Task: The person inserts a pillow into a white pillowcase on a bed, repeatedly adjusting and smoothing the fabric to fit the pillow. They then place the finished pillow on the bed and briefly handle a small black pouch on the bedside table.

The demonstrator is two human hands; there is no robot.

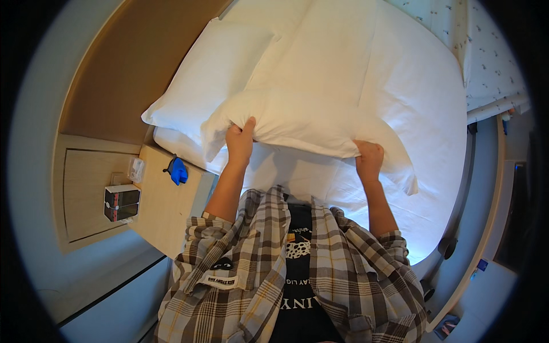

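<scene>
A white pillow (296,115) is gripped along its near edge by both hands, and that edge is raised off the bed. My left hand (240,141) pinches the fabric toward the left end, thumb on top. Near the right end, my right hand (369,159) is closed around a fold of the same edge. The pillow's right corner droops past my right hand. A second white pillow (214,73) lies beyond and to the left, against the headboard (116,81). White bedding (420,141) spreads under both.
Left of the bed stands a wooden nightstand (161,201), bearing a blue item (178,171), a dark box (122,203) and a small clear container (136,169). A patterned curtain (489,64) hangs at the far right. A long shelf or desk (489,223) runs along the right side.
</scene>
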